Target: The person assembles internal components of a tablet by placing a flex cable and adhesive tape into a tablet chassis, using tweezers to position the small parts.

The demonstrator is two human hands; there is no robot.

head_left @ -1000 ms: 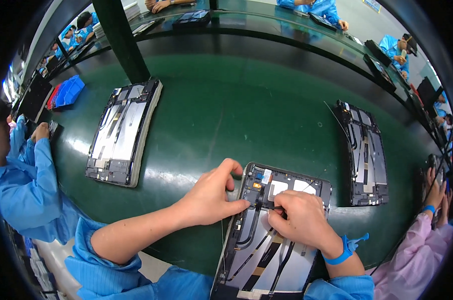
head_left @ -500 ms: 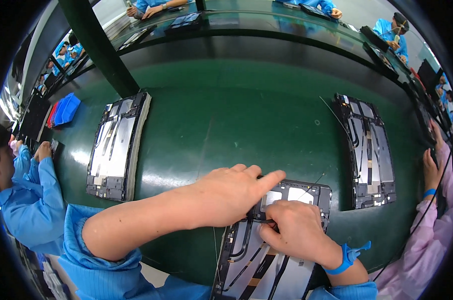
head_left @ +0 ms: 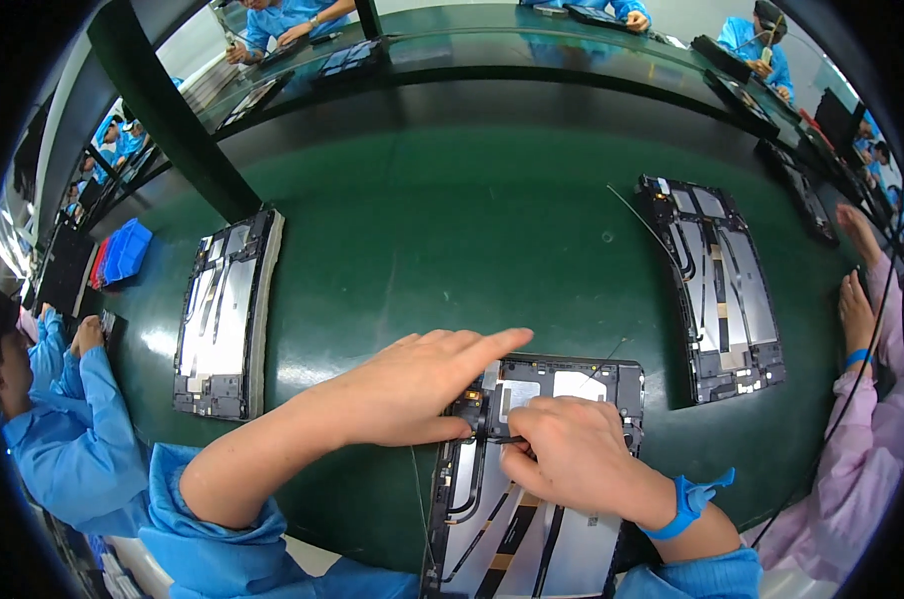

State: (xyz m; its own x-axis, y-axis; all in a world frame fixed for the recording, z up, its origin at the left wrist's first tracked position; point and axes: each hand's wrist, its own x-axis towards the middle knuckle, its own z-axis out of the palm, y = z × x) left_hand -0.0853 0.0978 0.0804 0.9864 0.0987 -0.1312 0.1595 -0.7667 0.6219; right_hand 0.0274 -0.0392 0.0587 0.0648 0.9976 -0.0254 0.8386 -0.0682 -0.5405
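Note:
An opened tablet (head_left: 579, 539), with silver cells, black cables and a black frame, lies at the lower middle in front of me. My left hand (head_left: 407, 384) is open beside its upper left corner. The thumb touches or hovers at the tablet's left edge, and the index finger stretches over the top edge. My right hand (head_left: 572, 449), with a blue wristband (head_left: 689, 507), is closed over the tablet's upper part. Its fingertips pinch at a black cable or thin dark tool; which of these is hidden by the fingers.
Other opened tablets lie at left (head_left: 223, 319) and right (head_left: 721, 290) on the green table (head_left: 432, 250). Blue bins (head_left: 126, 250) stand at far left. A green post (head_left: 178, 115) rises behind. Co-workers sit at both sides; a thin wire (head_left: 642, 217) sticks out by the right tablet.
My left hand has shifted left off the tablet's upper corner, and its thumb has come into sight. My right hand stays pinched at about the same spot. The whole view has shifted slightly.

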